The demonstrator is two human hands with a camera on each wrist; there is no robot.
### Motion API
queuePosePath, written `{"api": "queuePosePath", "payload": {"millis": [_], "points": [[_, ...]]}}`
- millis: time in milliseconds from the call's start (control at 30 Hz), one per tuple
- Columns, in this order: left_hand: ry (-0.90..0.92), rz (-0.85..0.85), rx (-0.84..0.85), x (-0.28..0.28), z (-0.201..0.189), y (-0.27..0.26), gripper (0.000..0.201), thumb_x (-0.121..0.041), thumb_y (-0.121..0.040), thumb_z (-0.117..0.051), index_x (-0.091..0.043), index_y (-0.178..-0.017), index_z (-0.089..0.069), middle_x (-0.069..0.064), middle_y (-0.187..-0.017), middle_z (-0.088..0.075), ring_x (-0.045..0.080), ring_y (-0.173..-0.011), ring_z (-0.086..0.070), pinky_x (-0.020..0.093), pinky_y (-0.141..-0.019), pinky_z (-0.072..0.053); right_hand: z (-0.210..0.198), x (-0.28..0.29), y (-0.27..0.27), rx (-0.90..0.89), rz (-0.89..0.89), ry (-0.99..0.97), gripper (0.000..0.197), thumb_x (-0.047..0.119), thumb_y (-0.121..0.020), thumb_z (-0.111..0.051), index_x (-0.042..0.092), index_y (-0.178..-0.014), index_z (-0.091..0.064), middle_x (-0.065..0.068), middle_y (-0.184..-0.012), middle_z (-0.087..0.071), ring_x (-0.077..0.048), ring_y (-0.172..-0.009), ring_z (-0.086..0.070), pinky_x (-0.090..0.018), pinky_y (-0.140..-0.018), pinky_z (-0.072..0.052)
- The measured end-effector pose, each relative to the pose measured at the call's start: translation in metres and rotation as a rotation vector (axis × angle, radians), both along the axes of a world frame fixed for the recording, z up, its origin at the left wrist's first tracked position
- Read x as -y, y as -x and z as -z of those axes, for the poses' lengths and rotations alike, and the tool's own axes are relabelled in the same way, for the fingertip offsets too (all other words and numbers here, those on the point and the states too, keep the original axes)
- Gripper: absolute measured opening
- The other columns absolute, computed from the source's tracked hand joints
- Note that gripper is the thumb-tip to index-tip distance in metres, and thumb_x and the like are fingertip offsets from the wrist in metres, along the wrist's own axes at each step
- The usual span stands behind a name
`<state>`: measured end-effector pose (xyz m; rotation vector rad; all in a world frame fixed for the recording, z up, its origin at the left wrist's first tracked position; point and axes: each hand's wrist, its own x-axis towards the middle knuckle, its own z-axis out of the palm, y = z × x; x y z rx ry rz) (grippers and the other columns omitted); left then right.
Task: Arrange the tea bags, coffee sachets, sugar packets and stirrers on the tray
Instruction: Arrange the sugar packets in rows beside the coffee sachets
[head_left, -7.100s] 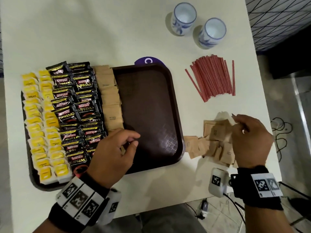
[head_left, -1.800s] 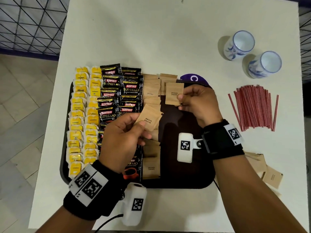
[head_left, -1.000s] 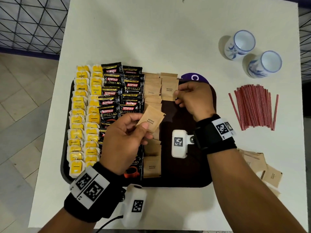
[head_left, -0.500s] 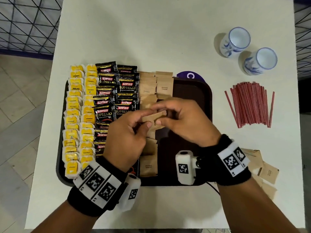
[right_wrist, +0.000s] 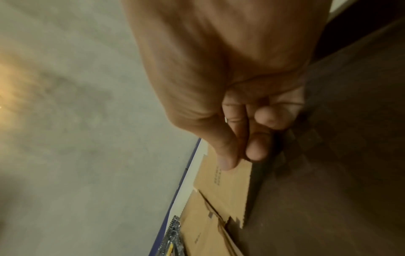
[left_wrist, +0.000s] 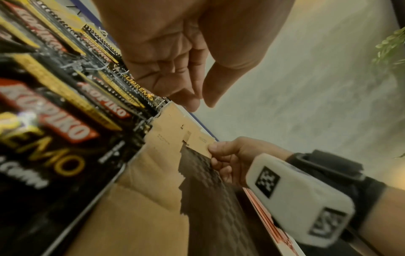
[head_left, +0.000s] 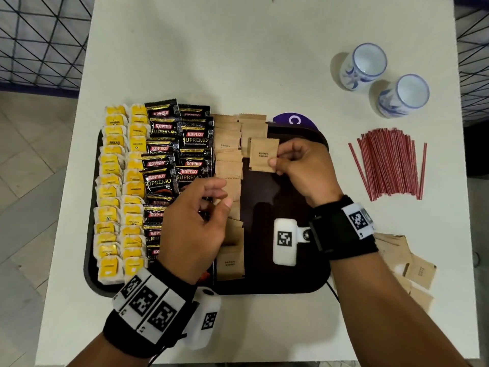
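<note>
One packet (head_left: 263,155) pinched in the right hand (head_left: 301,168) hangs over the tray's (head_left: 304,284) second sugar column, and, with the left hand (head_left: 195,221) loosely curled and empty, could land crooked or nudge its overlapping neighbours askew.

The head view looks steeply down from above on the whole tabletop (head_left: 238,62) and tray (head_left: 291,287). Each wrist view sits close and low, looking along its hand across the tray. All three share the held sugar packet (head_left: 263,154) (left_wrist: 198,143) (right_wrist: 228,187).
</note>
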<state>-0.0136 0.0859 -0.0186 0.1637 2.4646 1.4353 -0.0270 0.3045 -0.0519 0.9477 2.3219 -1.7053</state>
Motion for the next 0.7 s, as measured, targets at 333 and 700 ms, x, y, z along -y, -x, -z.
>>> {"api": "queuePosePath", "payload": {"millis": [333,700], "points": [[-0.008,0.067,0.060,0.008,0.005,-0.015,0.028,-0.011,-0.087,-0.068,-0.029,-0.109,-0.064,-0.017,-0.091,-0.068,0.001,-0.087,-0.064,0.012,-0.076,-0.050,0.013,0.006,0.021,0.101,0.039,-0.067,0.017,0.003,-0.086,-0.072,0.018,-0.080,-0.067,-0.001,-0.067,-0.071,-0.011,-0.057,-0.067,-0.023,-0.051,-0.051],[-0.040,0.137,0.062,0.002,0.009,-0.021,0.024,-0.011,-0.086,-0.069,-0.025,-0.106,-0.068,-0.013,-0.086,-0.069,0.005,-0.082,-0.065,0.009,-0.072,-0.047,-0.029,-0.029,-0.085,0.141,0.207,-0.301,0.011,0.020,-0.086,-0.073,0.024,-0.096,-0.072,0.009,-0.088,-0.072,-0.013,-0.080,-0.071,-0.032,-0.077,-0.056]]}}
